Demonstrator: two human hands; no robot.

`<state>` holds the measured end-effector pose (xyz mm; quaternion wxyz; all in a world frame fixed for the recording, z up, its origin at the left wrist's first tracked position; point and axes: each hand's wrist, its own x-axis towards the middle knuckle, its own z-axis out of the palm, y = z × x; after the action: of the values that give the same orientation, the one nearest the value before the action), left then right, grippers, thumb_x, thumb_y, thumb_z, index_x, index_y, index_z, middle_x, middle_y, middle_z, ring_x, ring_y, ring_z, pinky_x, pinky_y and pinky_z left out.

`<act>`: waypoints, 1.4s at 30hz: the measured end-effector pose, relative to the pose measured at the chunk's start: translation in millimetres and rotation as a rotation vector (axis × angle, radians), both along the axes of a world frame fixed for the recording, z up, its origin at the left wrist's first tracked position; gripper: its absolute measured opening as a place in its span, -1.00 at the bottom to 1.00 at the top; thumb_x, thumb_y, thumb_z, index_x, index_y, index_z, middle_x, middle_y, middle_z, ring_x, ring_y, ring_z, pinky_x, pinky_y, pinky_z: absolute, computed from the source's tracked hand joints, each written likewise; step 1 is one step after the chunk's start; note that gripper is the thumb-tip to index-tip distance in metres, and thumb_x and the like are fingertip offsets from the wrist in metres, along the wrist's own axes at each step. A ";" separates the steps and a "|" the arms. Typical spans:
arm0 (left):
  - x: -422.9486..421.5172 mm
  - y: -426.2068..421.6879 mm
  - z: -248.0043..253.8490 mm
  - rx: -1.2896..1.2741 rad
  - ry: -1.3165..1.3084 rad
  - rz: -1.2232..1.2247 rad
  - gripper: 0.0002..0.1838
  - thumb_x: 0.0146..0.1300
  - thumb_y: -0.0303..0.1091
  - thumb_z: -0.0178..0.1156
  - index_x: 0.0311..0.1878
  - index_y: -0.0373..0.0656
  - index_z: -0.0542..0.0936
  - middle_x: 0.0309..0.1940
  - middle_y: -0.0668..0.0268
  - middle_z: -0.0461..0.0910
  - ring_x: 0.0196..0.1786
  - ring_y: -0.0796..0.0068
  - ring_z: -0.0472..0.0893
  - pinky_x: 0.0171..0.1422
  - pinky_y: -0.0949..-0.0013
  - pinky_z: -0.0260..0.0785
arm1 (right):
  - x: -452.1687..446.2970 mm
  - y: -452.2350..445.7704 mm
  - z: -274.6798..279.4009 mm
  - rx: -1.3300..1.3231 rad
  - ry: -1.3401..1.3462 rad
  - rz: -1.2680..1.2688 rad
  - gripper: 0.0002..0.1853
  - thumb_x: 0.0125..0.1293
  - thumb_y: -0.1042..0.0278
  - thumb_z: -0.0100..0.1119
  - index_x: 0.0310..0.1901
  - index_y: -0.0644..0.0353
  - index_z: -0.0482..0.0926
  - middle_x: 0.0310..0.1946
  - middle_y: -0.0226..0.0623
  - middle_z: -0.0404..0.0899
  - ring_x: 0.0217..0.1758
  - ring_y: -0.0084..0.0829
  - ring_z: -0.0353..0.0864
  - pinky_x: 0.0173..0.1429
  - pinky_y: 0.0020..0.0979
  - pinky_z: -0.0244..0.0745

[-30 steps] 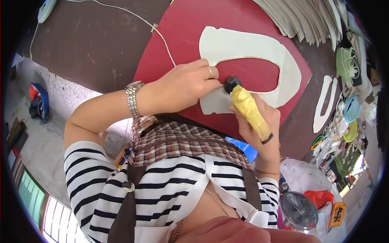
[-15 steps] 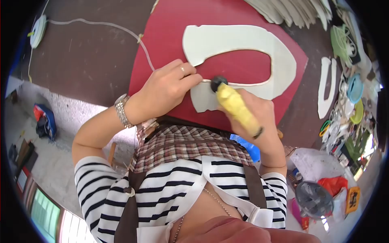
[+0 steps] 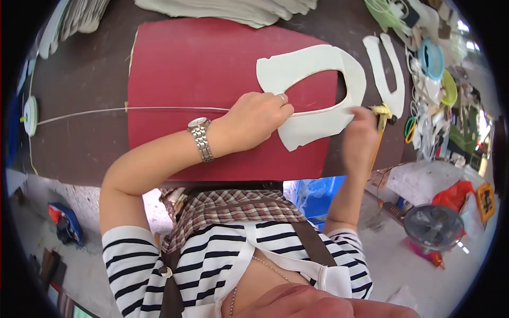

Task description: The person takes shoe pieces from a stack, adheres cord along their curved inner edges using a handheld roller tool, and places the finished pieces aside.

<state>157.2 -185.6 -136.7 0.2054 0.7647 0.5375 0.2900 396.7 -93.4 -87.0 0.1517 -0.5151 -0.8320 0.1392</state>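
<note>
From my remote seat, I have the left hand (image 3: 257,121) closest, over the middle of the red sheet (image 3: 191,63), its fingers pinching white cord (image 3: 177,108) at the inner edge of the white piece (image 3: 313,127). That piece lies on the red sheet's right half and overhangs its right edge. The right hand (image 3: 361,132) hovers just past that edge, too blurred for me to tell whether its fingers are spread or pressed together.

To my judgement, the cord wants light, even tension and a path flush with the inner edge, pressed a short stretch at a time; around the bend I would ease it without stretching, with the overhanging end supported flat.

Right of the red sheet, a yellow-wrapped tool (image 3: 380,110) lies beside the right hand; whether they touch I cannot tell. Off the sheet's left edge, the spool (image 3: 31,117) on the counter (image 3: 79,138) carries the cord's supply. Well right of the sheet sit a blue bowl (image 3: 431,61) and a yellow-green bowl (image 3: 449,87), contents unreadable from here. Lowest, below the sheet's near edge, a blue container (image 3: 322,192) seems to hold clear plastic.
</note>
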 end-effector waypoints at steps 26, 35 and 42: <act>-26.6 -19.0 17.3 -0.083 -0.261 0.341 -0.92 0.28 -0.55 0.30 -0.22 -0.24 0.58 -0.36 0.15 0.60 -0.34 0.12 0.62 -0.26 0.19 0.45 | 38.1 178.7 38.4 0.167 -0.077 -0.318 -0.48 0.25 -0.04 0.40 0.02 0.25 0.62 -0.10 0.02 0.71 -0.03 -0.01 0.71 0.03 -0.14 0.54; -14.8 63.3 2.4 0.141 0.263 0.138 -0.80 0.25 -0.24 0.26 -0.18 -0.14 0.57 -0.24 0.21 0.60 -0.15 0.18 0.64 -0.12 0.14 0.47 | -92.4 27.7 67.8 0.032 0.329 0.869 -0.51 0.04 0.24 0.58 0.00 0.21 0.64 0.04 -0.26 0.68 -0.07 -0.22 0.74 0.00 -0.27 0.66; -18.3 53.4 -6.1 0.165 0.424 0.133 -0.81 0.21 -0.28 0.28 -0.20 -0.15 0.56 -0.25 0.27 0.58 -0.16 0.24 0.60 -0.14 0.21 0.45 | -180.9 -16.2 15.7 0.018 -0.087 1.299 -0.43 0.02 0.19 0.52 0.07 0.15 0.54 0.01 -0.19 0.59 -0.14 -0.20 0.72 -0.16 -0.22 0.64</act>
<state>139.0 -132.3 -142.8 0.0050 0.7855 0.5925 0.1787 215.8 -109.6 -71.3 0.0071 0.0890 -0.9806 0.1744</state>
